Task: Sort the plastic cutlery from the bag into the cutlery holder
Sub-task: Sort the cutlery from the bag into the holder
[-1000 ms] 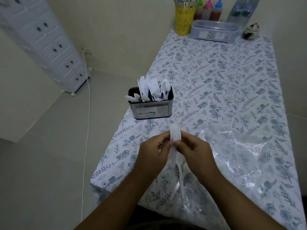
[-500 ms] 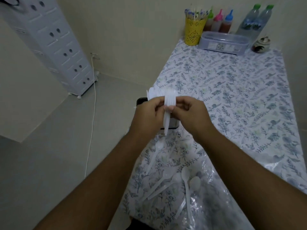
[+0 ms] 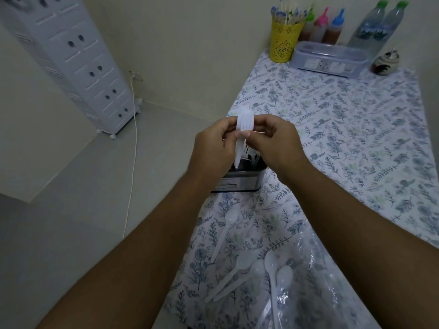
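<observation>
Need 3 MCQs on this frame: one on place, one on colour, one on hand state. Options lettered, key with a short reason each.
1. Where are the loose spoons?
A. On the tablecloth near the person
B. In the yellow cup
C. On the floor

2. What colour is the perforated cup at the table's far end?
A. Red
B. Yellow
C. Black

3. What are the two hands doing?
A. Resting flat on the table
B. Pinching a stack of forks over the cutlery holder
C. Lifting a bottle

Key: 1 A, they lie on the floral cloth beside the plastic bag. 2 B, its wall is plainly yellow. 3 B, left hand and right hand pinch the forks, handles pointing down into the cutlery holder.
</observation>
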The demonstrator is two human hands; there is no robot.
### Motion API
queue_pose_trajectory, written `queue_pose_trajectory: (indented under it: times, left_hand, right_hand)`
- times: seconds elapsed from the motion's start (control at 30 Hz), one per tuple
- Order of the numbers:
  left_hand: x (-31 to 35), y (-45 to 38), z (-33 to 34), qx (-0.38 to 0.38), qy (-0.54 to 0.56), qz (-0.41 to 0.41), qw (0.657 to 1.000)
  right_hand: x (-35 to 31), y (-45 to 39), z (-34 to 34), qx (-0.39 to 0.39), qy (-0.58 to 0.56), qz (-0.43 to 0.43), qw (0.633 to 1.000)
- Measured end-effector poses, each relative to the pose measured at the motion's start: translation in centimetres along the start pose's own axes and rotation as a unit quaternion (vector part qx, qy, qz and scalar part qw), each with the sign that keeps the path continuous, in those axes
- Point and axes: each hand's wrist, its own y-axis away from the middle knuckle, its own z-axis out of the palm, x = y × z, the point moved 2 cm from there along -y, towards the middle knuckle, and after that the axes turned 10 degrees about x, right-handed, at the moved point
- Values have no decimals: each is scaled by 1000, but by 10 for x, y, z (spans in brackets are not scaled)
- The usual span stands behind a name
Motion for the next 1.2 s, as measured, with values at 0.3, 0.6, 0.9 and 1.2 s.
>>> queue_pose_trajectory:
  times: [0.3, 0.6, 0.9, 1.2]
  left_hand:
    - [-15, 19, -3, -37, -26, 2, 999]
    - [-18, 20, -2, -134, -230, -12, 964]
    - [-20, 23, 3, -109, -241, 36, 964]
    - [-5, 91, -9, -55, -161, 61, 984]
  right_hand:
    - [14, 11, -1, -18, 139, -70, 988]
    - [24, 15, 7, -65, 335, -102, 934]
    - [17, 26, 2, -53, 324, -125, 936]
    - [25, 85, -25, -30, 274, -68, 959]
